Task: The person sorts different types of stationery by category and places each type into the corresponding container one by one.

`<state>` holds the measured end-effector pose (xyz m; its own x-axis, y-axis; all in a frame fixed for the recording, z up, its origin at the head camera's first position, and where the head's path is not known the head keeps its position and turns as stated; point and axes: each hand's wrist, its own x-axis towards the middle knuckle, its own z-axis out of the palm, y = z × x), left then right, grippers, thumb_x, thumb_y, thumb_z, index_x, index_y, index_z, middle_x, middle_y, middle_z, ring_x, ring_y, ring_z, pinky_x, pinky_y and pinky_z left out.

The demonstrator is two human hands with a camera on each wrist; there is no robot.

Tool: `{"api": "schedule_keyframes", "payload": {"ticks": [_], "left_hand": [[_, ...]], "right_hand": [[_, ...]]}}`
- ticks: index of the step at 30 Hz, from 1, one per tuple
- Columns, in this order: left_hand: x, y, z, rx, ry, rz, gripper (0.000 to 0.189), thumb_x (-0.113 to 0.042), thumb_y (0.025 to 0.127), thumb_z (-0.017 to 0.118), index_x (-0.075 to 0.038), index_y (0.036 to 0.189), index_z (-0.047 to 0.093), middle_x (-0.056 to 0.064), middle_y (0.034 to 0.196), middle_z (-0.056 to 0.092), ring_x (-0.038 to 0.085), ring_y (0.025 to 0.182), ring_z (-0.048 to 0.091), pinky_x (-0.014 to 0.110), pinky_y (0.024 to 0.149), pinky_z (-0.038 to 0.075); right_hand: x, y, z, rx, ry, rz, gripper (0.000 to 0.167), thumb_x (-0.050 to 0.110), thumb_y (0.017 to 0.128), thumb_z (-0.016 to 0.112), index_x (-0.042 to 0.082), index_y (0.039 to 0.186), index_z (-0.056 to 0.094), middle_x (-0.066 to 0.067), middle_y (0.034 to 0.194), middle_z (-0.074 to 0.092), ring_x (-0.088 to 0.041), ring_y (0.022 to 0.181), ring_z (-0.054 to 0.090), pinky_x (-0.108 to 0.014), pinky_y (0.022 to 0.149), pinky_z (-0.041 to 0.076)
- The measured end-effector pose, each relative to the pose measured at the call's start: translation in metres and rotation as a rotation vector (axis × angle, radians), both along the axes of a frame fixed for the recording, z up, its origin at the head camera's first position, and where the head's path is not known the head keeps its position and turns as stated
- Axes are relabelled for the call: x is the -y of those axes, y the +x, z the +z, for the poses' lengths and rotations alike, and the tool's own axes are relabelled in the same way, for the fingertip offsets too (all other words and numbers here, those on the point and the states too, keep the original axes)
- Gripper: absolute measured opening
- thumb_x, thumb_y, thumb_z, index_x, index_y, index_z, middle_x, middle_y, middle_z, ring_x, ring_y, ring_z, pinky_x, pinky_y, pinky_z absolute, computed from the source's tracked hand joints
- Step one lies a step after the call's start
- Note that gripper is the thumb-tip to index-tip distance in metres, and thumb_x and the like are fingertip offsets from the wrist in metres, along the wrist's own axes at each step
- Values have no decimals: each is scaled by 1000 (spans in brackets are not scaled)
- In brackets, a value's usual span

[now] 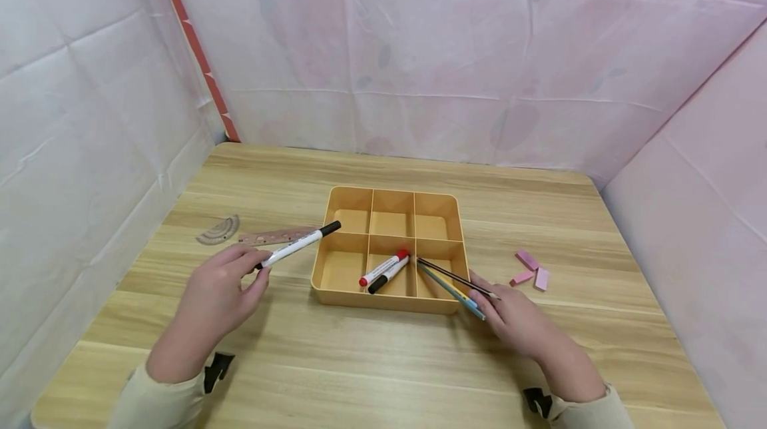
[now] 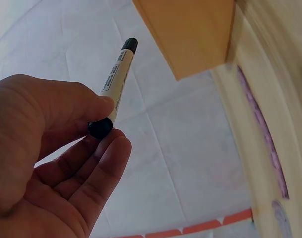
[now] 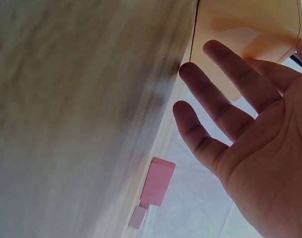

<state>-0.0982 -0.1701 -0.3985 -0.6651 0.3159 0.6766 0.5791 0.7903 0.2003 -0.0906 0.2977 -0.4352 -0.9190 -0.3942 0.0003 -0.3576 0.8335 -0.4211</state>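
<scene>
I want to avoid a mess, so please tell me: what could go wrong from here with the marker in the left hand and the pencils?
1. The left hand pinches the marker near one end only, so its long free part might swing or slip.
2. The pencils stick out over the rim of the box at the right hand, so a small nudge could perhaps tip them out.

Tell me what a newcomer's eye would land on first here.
Most likely the yellow-orange divided box in the middle of the wooden table, with a red-capped marker and a black-capped marker in its front middle compartment. Next, probably, the white marker pinched in the left hand, then the three pink blocks right of the box.
</scene>
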Motion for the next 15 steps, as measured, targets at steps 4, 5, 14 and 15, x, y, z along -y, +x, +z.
{"api": "schedule_keyframes", "payload": {"ticks": [4,5,14,15], "left_hand": [[-12,-4,5,20,-7,-20,21,5,72,83,2,93,79,11,87,74,18,70,65,32,56,57],[-15,-5,6,28,-13,-24,21,4,72,83,2,93,79,12,88,74,19,71,66,33,58,58],[-40,-19,11,11,-59,-92,20,1,75,84,2,95,80,11,87,73,25,73,69,40,64,61],[-42,-20,11,13,-61,-98,20,1,75,85,1,95,80,10,86,73,24,72,69,40,64,61]], "right_hand": [[0,0,0,-3,-3,1,47,28,111,50,-3,147,55,-22,135,67,-36,119,69,-57,101,53],[0,0,0,2,-4,-1,48,28,111,49,-3,147,55,-23,135,67,-36,119,68,-57,101,53],[0,0,1,23,-1,-10,49,30,112,48,-2,148,54,-22,134,68,-35,120,68,-57,102,52],[0,0,1,19,-1,-8,48,29,111,49,-2,148,54,-22,134,68,-35,120,68,-57,101,52]]}}
